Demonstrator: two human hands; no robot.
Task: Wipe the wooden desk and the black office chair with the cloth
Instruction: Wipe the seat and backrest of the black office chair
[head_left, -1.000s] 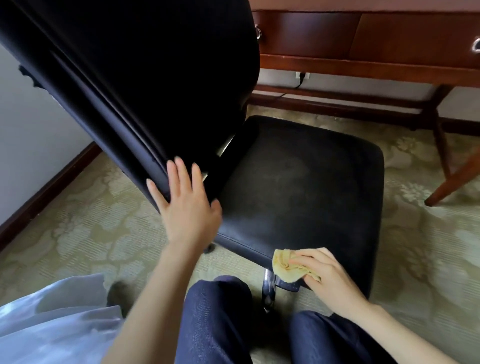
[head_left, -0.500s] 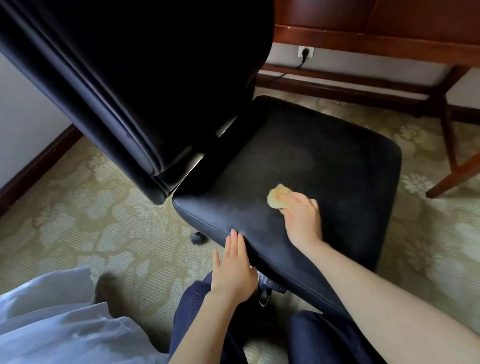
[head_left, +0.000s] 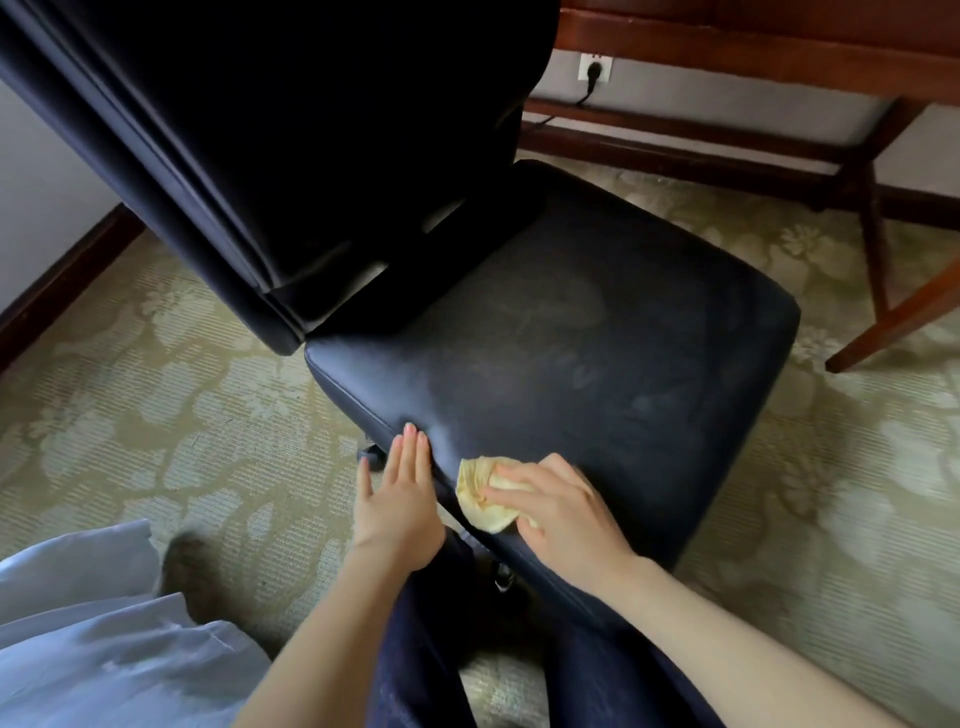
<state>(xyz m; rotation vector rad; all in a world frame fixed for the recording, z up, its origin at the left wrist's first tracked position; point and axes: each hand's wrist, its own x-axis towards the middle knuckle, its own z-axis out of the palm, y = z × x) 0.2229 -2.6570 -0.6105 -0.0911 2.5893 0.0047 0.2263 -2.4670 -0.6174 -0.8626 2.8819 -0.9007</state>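
Note:
The black office chair (head_left: 571, 353) fills the middle of the view, its tall backrest leaning over the upper left and its flat seat facing me. My right hand (head_left: 558, 506) presses a crumpled yellow cloth (head_left: 480, 493) onto the seat's near edge. My left hand (head_left: 397, 499) lies flat with fingers straight against the seat's near-left edge, holding nothing. The wooden desk (head_left: 753, 52) shows only as its underside rail and legs at the top right.
Patterned green carpet (head_left: 156, 405) covers the floor. A wall socket with a black plug (head_left: 595, 70) sits under the desk. A slanted desk leg (head_left: 893, 322) stands at the right. A white wall with dark skirting (head_left: 62, 280) runs along the left. My knees are in dark trousers below.
My right hand has drawn the cloth back from the middle of the seat to its near edge. My left hand, which earlier held the backrest, stays at the seat edge.

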